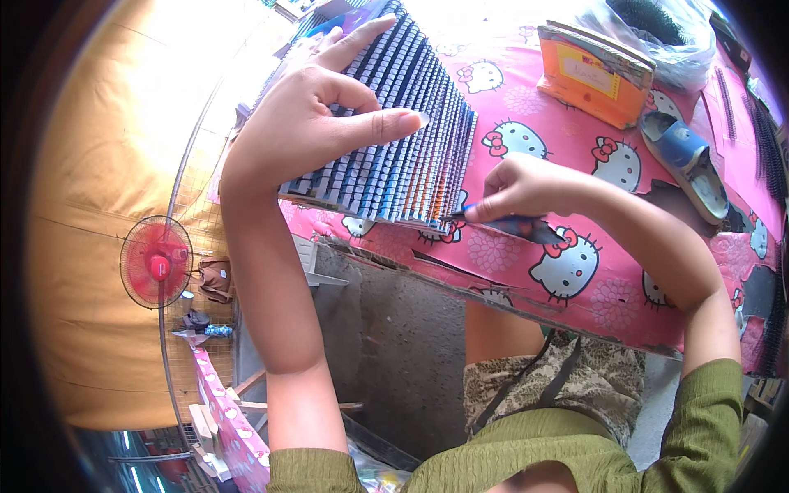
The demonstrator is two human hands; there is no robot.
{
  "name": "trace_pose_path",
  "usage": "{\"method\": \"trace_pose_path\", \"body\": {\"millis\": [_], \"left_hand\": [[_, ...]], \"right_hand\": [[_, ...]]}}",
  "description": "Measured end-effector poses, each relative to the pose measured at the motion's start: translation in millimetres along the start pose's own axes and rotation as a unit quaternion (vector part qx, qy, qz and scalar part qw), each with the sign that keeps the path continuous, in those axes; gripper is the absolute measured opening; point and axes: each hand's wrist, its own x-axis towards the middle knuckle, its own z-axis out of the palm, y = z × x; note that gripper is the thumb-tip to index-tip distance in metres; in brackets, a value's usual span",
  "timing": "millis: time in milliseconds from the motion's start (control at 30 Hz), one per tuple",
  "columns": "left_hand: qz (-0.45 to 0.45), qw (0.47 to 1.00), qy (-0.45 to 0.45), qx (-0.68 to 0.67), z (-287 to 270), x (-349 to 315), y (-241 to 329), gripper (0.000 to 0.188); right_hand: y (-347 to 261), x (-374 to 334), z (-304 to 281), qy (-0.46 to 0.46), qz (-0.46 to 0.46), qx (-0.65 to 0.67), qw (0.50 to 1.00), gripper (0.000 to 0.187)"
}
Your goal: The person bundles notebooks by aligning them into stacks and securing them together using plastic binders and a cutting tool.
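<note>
A tall stack of spiral-bound notebooks [411, 107] with dark coils stands at the table's edge, its bound side toward me. My left hand [329, 115] lies over its left side, thumb stretched out across the coils and fingers spread; some fingertips are hard to make out against the bright background. At the stack's near right corner, my right hand [518, 189] is closed around pliers [514, 226] with blue and dark handles. Their dark tip is at the coil end of a low notebook; whether the jaws touch the wire cannot be seen.
The pink table cover [509, 255] is torn along its front edge. On the right are an orange box [596, 78], a plastic bag [657, 41] with dark coils and a blue slipper [686, 164]. Loose black coils [764, 148] lie at the far right. A red fan [158, 263] stands left.
</note>
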Motion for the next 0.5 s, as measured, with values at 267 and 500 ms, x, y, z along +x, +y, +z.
{"method": "trace_pose_path", "body": {"millis": [267,500], "left_hand": [[0.008,1.000,0.000,-0.010,1.8,0.5,0.2,0.030],[0.031,0.998,0.039,-0.028,6.0,-3.7,-9.5,0.044]], "right_hand": [[7.6,0.1,9.9,-0.095,0.141,0.243,0.955,0.039],[9.8,-58.2,37.2,0.180,-0.099,-0.464,0.861,0.049]]}}
